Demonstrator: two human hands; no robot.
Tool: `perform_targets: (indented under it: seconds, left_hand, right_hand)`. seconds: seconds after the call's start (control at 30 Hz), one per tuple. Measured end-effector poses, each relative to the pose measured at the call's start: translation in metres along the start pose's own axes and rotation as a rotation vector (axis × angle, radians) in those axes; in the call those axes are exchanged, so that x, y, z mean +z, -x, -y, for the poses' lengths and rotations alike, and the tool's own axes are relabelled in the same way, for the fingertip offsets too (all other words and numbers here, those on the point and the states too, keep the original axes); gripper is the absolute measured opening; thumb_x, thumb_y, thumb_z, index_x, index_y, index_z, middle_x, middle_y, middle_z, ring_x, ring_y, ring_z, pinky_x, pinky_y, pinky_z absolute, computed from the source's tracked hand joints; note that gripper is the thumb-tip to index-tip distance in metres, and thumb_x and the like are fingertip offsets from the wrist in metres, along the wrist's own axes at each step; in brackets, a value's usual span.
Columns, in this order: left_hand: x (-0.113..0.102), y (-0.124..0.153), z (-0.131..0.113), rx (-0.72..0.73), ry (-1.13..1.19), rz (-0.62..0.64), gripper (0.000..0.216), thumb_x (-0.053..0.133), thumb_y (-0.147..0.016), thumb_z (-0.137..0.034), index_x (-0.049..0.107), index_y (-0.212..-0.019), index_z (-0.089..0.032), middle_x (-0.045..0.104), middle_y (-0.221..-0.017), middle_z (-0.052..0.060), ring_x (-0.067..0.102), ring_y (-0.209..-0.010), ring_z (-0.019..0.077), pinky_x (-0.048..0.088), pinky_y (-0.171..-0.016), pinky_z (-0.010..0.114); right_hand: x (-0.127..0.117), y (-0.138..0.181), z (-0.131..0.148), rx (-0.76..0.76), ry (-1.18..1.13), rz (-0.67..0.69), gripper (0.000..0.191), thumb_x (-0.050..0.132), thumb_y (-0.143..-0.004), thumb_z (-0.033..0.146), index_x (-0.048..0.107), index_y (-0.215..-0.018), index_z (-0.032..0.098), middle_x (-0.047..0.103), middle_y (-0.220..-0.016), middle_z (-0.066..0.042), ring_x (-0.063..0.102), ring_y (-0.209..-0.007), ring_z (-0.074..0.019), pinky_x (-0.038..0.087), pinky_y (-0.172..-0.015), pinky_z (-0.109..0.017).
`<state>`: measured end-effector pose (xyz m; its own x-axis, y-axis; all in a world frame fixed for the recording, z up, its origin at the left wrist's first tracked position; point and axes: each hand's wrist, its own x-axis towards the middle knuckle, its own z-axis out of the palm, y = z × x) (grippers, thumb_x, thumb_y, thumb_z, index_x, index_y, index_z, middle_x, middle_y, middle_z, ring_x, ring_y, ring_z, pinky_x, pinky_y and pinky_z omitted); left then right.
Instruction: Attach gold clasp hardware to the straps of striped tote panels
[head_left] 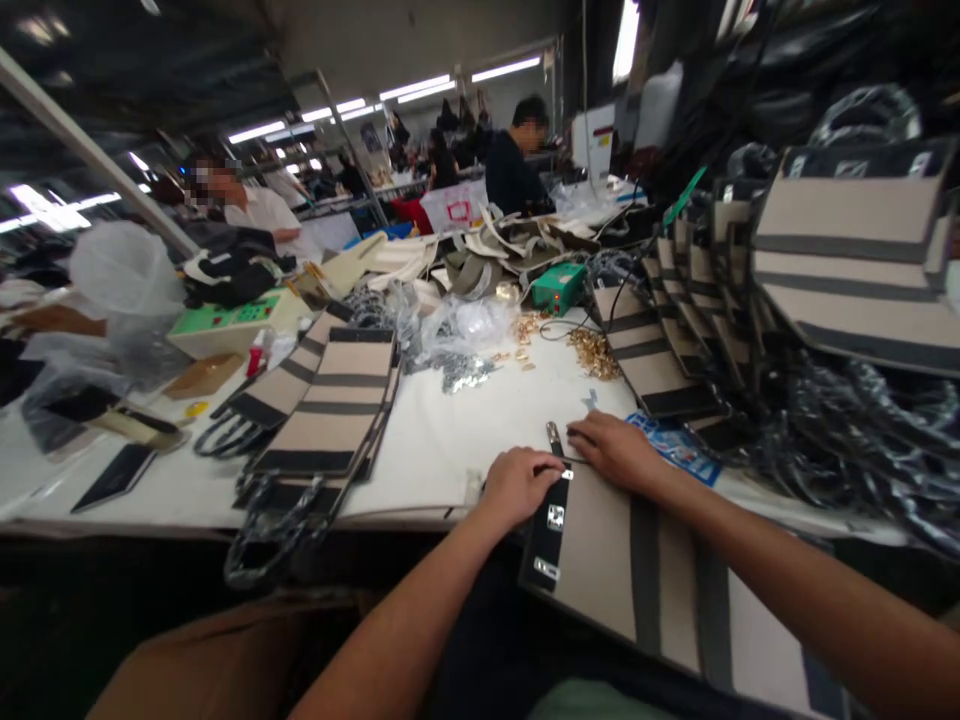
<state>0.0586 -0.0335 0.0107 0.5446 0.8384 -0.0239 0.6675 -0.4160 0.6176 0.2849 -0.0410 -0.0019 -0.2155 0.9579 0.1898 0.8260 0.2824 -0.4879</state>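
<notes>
A beige bag (600, 550) with dark grey stripes lies slantwise across my lap and the table's front edge. Its black top band (551, 535) carries several shiny metal fittings. My left hand (519, 487) pinches the band near its far corner, thumb and forefinger beside a fitting. On the bag's far edge rests my right hand (616, 452), its bent fingers closed over that edge and the fingertips partly hidden. Just beyond, between the two hands, a short black tab (553, 438) with a metal piece sticks out.
Stacks of similar striped bags stand left (330, 400) and right (847, 260), with plastic-wrapped handles (270, 530). Gold-coloured fittings (592, 355), silver pieces (466, 372) and a green box (559, 287) with a cable lie on the white table (435, 440). Other people work further back.
</notes>
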Motion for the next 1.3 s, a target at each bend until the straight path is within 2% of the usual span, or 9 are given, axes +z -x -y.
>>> perform_targets:
  seconds: [0.07, 0.2, 0.3, 0.43, 0.57, 0.73, 0.93, 1.13, 1.3]
  left_hand:
    - [0.004, -0.001, 0.003, 0.002, -0.015, -0.009, 0.019, 0.064, -0.094, -0.031, 0.081, -0.103, -0.033, 0.079, -0.100, -0.003, 0.070, -0.096, 0.0189, 0.051, -0.090, 0.031]
    - [0.010, -0.001, 0.007, -0.003, -0.038, -0.020, 0.018, 0.065, -0.094, -0.032, 0.080, -0.103, -0.033, 0.078, -0.095, -0.003, 0.069, -0.095, 0.0185, 0.052, -0.089, 0.030]
    - [0.010, -0.002, 0.007, 0.001, -0.048, -0.025, 0.018, 0.065, -0.094, -0.032, 0.080, -0.103, -0.033, 0.078, -0.096, -0.003, 0.069, -0.094, 0.0184, 0.052, -0.089, 0.030]
    - [0.009, -0.002, 0.006, 0.013, -0.033, -0.026, 0.018, 0.065, -0.094, -0.031, 0.080, -0.104, -0.033, 0.079, -0.100, -0.004, 0.069, -0.096, 0.0189, 0.052, -0.091, 0.031]
    - [0.010, -0.002, 0.007, 0.015, -0.033, -0.009, 0.020, 0.064, -0.094, -0.030, 0.080, -0.105, -0.034, 0.080, -0.104, -0.005, 0.069, -0.100, 0.0186, 0.052, -0.093, 0.030]
    - [0.010, -0.005, 0.009, 0.010, -0.019, -0.001, 0.020, 0.064, -0.094, -0.032, 0.080, -0.105, -0.034, 0.080, -0.103, -0.004, 0.070, -0.100, 0.0185, 0.051, -0.093, 0.030]
    - [0.007, -0.006, 0.008, -0.034, 0.029, 0.023, 0.020, 0.064, -0.093, -0.032, 0.081, -0.103, -0.034, 0.080, -0.103, -0.005, 0.070, -0.100, 0.0190, 0.050, -0.093, 0.029]
    - [0.006, -0.007, 0.010, -0.104, 0.151, 0.035, 0.021, 0.067, -0.088, -0.032, 0.081, -0.104, -0.032, 0.079, -0.096, -0.004, 0.069, -0.090, 0.0178, 0.048, -0.080, 0.026]
    - [-0.004, -0.017, 0.012, -0.157, 0.276, 0.126, 0.031, 0.070, -0.084, -0.028, 0.078, -0.113, -0.019, 0.073, -0.078, -0.002, 0.062, -0.070, 0.0136, 0.045, -0.066, 0.023]
  right_hand:
    - [-0.008, 0.001, -0.003, 0.084, -0.218, -0.141, 0.033, 0.050, -0.102, 0.039, 0.071, -0.119, 0.020, 0.068, -0.101, -0.010, 0.067, -0.090, -0.0217, 0.052, -0.081, -0.034]
    - [-0.029, 0.005, 0.015, 0.252, -0.795, -0.438, 0.035, 0.052, -0.101, 0.050, 0.069, -0.106, 0.020, 0.059, -0.068, 0.000, 0.056, -0.057, -0.0150, 0.045, -0.051, -0.026]
    - [-0.033, 0.006, 0.045, 0.184, -1.130, -0.580, 0.032, 0.071, -0.091, 0.049, 0.059, -0.079, 0.021, 0.049, -0.061, 0.005, 0.045, -0.045, -0.0095, 0.037, -0.043, -0.023]
    - [-0.015, 0.000, 0.070, 0.134, -1.364, -0.636, 0.039, 0.076, -0.088, 0.040, 0.050, -0.067, 0.021, 0.048, -0.060, 0.007, 0.043, -0.039, -0.0067, 0.035, -0.038, -0.021]
    - [0.007, -0.005, 0.070, 0.126, -1.378, -0.669, 0.035, 0.075, -0.088, 0.036, 0.053, -0.066, 0.020, 0.050, -0.059, 0.006, 0.047, -0.040, -0.0076, 0.037, -0.037, -0.022]
    - [0.016, -0.005, 0.067, 0.055, -1.346, -0.709, 0.032, 0.073, -0.088, 0.032, 0.056, -0.063, 0.020, 0.052, -0.058, 0.006, 0.045, -0.037, -0.0084, 0.035, -0.035, -0.024]
    - [0.023, 0.002, 0.072, -0.029, -1.108, -0.721, 0.031, 0.070, -0.090, 0.033, 0.058, -0.064, 0.022, 0.054, -0.058, 0.004, 0.047, -0.041, -0.0109, 0.036, -0.041, -0.028]
    - [0.024, 0.006, 0.077, -0.070, -0.897, -0.617, 0.033, 0.067, -0.093, 0.033, 0.058, -0.063, 0.022, 0.056, -0.058, 0.001, 0.051, -0.053, -0.0148, 0.042, -0.055, -0.032]
    - [0.019, 0.004, 0.078, -0.077, -0.803, -0.488, 0.033, 0.066, -0.093, 0.034, 0.061, -0.064, 0.021, 0.056, -0.061, 0.001, 0.050, -0.057, -0.0148, 0.041, -0.057, -0.031]
